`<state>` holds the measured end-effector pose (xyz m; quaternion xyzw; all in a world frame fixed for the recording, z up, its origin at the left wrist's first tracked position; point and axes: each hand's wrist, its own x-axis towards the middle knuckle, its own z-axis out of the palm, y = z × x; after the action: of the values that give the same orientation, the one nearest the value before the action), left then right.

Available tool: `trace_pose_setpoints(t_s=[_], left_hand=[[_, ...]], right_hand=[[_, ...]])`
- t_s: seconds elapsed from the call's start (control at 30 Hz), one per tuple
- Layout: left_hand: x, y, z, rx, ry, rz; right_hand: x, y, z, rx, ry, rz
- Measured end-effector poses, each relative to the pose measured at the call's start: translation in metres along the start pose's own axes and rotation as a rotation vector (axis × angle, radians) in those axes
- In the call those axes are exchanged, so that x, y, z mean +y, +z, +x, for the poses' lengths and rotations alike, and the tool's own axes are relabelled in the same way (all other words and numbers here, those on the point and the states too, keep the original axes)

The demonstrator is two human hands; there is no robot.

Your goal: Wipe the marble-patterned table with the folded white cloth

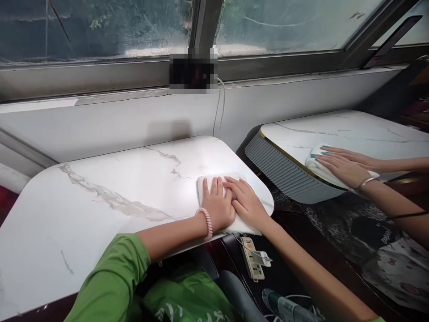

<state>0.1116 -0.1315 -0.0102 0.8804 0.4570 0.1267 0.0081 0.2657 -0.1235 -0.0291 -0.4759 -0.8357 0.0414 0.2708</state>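
A long window [100, 27] runs across the back, its glass smeared and streaked, with a grey sill and a white wall below it. Under it stands a white marble-patterned table [100, 197] with rounded corners and grey veining, and nothing stands on it apart from a white cloth [231, 205] near its right front corner. To the right, well apart across a dark gap, sits a second marble table [351, 129] with a ribbed grey edge.

No container is in view. In the gap between the tables, down by the floor, lies a white power strip [252, 258] with a cable running off it, and nearer the bottom edge there is a greenish bottle-like thing, too cut off to tell. A thin white cable [219, 107] hangs down the wall from a blurred patch on the window frame.

At the second table another person's hands [338, 163], with teal nails and a bangle on one wrist, lie flat on a second white cloth [318, 169] at that table's near edge.

The left hand [217, 203], with a pink coiled band at the wrist and a green sleeve behind it, is pressed flat on the white cloth, fingers together and pointing toward the window. The right hand [246, 201] lies flat just beside it, touching it, fingers spread a little over the same cloth. Neither hand grips anything; both rest palm down.
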Motion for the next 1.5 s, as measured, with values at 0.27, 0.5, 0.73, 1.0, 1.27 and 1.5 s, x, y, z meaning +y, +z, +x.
trace_pose_setpoints(t_s=[0.27,0.5,0.73,1.0,1.27,1.5], left_hand=[[-0.013,0.002,0.009,0.011,0.01,-0.027],[-0.082,0.001,0.054,-0.023,-0.087,-0.057],[-0.167,-0.002,0.106,-0.019,-0.131,-0.055],[-0.199,-0.001,0.129,0.042,-0.259,-0.026],[-0.172,-0.004,0.101,-0.018,-0.312,0.018],[-0.122,-0.009,0.04,0.004,-0.242,0.01]], right_hand=[[0.0,0.006,0.018,0.026,0.052,0.009],[0.01,0.038,0.1,0.049,0.087,0.021],[0.025,0.077,0.195,0.026,0.074,-0.016],[0.037,0.093,0.246,-0.029,0.045,-0.003],[0.025,0.086,0.216,-0.047,0.016,0.07],[-0.013,0.065,0.141,-0.058,0.037,0.037]])
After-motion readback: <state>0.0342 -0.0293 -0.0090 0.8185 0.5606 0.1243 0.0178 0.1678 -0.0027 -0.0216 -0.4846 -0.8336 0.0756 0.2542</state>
